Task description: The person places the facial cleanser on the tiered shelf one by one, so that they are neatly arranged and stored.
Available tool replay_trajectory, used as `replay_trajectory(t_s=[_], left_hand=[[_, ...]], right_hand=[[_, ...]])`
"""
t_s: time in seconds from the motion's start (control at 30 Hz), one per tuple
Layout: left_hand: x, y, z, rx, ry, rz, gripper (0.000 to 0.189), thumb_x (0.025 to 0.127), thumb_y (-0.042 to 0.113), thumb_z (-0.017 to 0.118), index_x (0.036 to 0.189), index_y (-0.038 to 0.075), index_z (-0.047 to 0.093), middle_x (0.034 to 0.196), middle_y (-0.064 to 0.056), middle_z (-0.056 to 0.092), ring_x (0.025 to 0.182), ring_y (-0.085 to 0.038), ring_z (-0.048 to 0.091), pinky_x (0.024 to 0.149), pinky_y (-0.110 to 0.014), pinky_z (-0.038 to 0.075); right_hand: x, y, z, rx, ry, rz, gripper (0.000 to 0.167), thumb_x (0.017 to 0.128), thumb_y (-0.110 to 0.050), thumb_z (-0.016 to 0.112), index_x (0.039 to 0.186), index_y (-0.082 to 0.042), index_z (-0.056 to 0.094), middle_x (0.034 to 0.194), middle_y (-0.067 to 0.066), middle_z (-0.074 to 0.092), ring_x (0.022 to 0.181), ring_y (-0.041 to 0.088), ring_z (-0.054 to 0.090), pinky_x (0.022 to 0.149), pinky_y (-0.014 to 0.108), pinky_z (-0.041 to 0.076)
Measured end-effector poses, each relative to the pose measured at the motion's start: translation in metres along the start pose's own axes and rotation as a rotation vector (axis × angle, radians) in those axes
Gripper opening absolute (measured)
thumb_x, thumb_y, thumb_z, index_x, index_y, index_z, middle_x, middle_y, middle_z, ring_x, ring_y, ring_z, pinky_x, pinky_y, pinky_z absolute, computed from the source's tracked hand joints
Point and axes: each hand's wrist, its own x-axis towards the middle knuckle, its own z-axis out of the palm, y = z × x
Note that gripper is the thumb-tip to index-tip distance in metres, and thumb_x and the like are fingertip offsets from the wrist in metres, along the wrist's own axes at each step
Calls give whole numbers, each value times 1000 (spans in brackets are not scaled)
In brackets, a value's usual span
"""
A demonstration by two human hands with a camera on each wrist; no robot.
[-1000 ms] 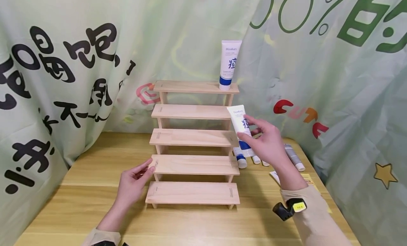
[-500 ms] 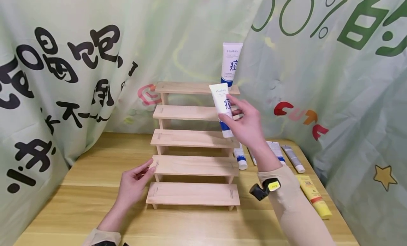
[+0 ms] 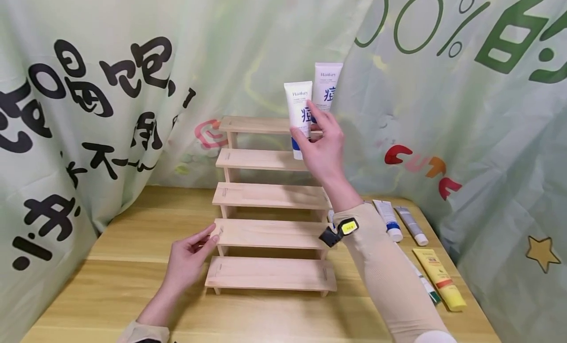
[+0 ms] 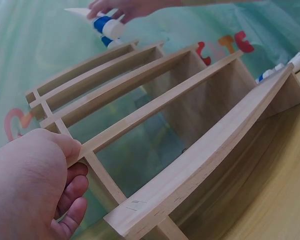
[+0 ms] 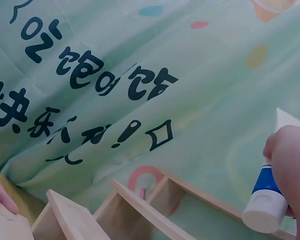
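Observation:
My right hand grips a white squeeze tube with blue print and a blue band, its white cap pointing down. The tube is held nearly upright before the top step of a wooden five-step display stand. A matching tube stands on that top step at the right, partly covered by my right hand and the held tube. At the left end of the second-lowest step, my left hand pinches the wood, thumb on top and fingers curled below, as the left wrist view shows.
On the table's right side lie a white-and-blue tube, a grey tube, a yellow tube and a white tube with a green end, partly hidden by my sleeve. A printed curtain hangs behind the stand.
My right hand has carried the tube up and to the left, from beside the middle steps to the height of the top step. My left hand has kept its place on the stand.

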Motion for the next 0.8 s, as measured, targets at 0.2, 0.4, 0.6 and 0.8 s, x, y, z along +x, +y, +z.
replay_trajectory(t_s=[0.2, 0.4, 0.6, 0.8], left_hand=[[0, 3, 0, -12, -8, -4, 35, 99, 13, 78, 132, 4, 74, 114, -15, 77, 89, -10, 69, 74, -25, 59], [1, 3, -1, -16, -1, -2, 35, 99, 11, 78, 132, 3, 73, 109, -15, 78, 86, -13, 69, 71, -25, 58], [1, 0, 0, -12, 4, 11, 34, 97, 11, 79, 131, 5, 75, 103, -10, 78, 84, -20, 70, 70, -27, 59], [1, -1, 1, 1, 9, 26, 34, 97, 10, 79, 130, 4, 75, 100, -10, 77, 82, -20, 69, 68, -26, 58]], right_hand=[[11, 7, 19, -17, 56, -78, 58, 92, -10, 82, 147, -4, 63, 129, 15, 62, 91, 22, 63, 71, 27, 58], [24, 13, 35, -51, 88, -128, 60, 93, -11, 81, 149, -3, 60, 125, 18, 59, 95, 24, 64, 73, 31, 61], [34, 19, 45, -104, 120, -136, 61, 94, -15, 81, 150, -4, 59, 127, 18, 58, 102, 23, 63, 77, 31, 61], [40, 23, 55, -124, 128, -145, 61, 95, -19, 82, 150, -5, 59, 130, 18, 57, 109, 21, 60, 79, 28, 59]])
